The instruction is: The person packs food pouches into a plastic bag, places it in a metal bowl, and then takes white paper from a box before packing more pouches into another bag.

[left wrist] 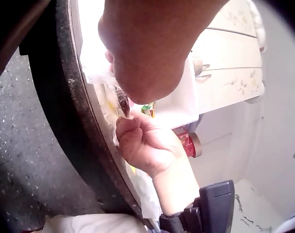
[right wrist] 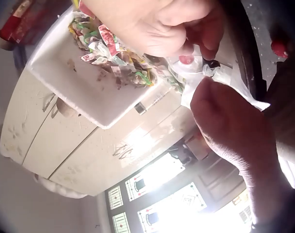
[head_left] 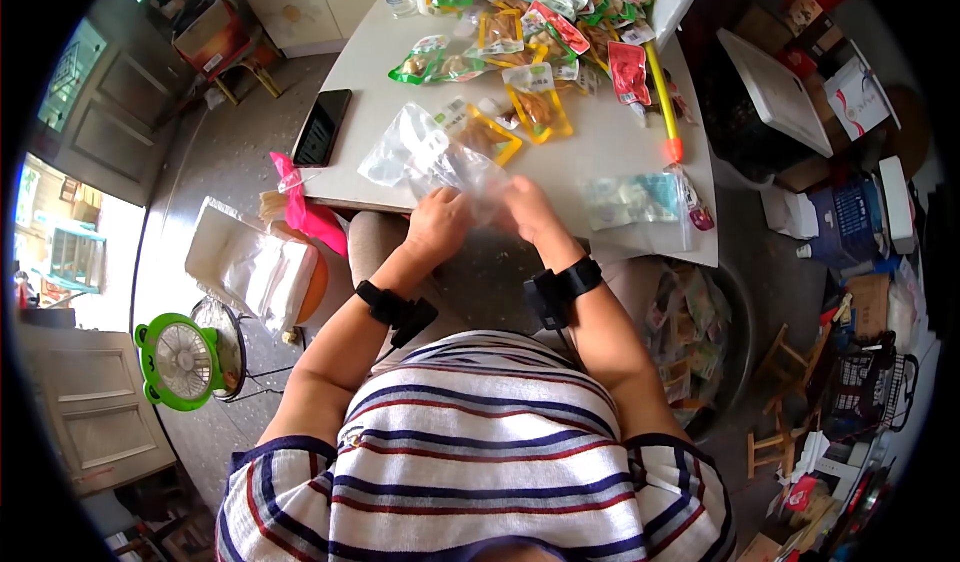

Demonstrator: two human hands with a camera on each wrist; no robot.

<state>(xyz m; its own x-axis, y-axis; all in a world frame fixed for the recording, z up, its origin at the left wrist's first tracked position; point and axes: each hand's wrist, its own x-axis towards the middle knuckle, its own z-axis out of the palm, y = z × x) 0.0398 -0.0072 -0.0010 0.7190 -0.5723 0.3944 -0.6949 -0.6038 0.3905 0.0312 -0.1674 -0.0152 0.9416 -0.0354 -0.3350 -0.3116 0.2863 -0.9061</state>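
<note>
My left hand [head_left: 438, 224] pinches the near edge of a clear plastic bag [head_left: 405, 152] at the table's front edge. On the bag's right side, my right hand [head_left: 530, 212] has its fingers bent in at the plastic, slightly blurred. Between the hands a small dark piece [left wrist: 123, 102] shows through clear wrap in the left wrist view; what it is, I cannot tell. Just beyond the bag lie yellow-edged snack packets [head_left: 538, 102]. Right of my right hand, a flat clear zip bag with pale blue print [head_left: 635, 202] lies on the table.
A heap of small colourful packets [head_left: 560, 22] covers the table's back, by a white foam box [right wrist: 74, 99]. A black phone [head_left: 322, 127] lies at the left edge, a yellow stick [head_left: 660, 92] on the right. Below stand a tub of packets [head_left: 690, 332] and a green fan [head_left: 178, 362].
</note>
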